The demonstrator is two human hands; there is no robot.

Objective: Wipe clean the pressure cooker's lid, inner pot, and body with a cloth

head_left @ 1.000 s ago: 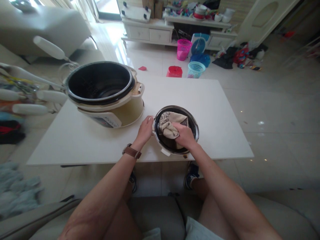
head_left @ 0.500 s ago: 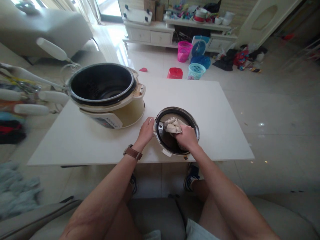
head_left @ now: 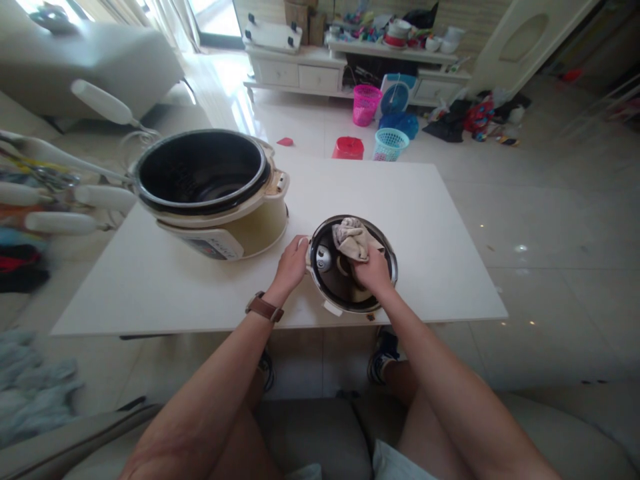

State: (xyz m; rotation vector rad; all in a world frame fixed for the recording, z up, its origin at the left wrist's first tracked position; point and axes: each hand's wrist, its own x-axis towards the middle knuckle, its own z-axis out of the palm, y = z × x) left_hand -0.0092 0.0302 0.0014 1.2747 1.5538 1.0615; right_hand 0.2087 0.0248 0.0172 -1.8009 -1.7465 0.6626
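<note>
A round cooker lid [head_left: 327,293] lies upside down on the white table [head_left: 430,253], near its front edge. My right hand [head_left: 373,272] is closed on a crumpled beige cloth [head_left: 351,238] and presses it against the far part of the lid's inside. My left hand [head_left: 291,262] grips the lid's left rim, and a brown watch sits on that wrist. A small metal valve shows inside the lid, left of the cloth. To the left stands a cream electric cooker [head_left: 210,193], open, with a dark inner pot.
White rods of a drying rack [head_left: 75,193] hang over the table's left side. Pink, red and teal baskets [head_left: 390,141] lie on the tiled floor beyond the table. A white cabinet [head_left: 310,70] lines the far wall. My knees and a grey seat are below.
My right hand has slid the cloth from the middle of the lid toward its far rim, uncovering the metal valve. My left hand has stayed on the rim.
</note>
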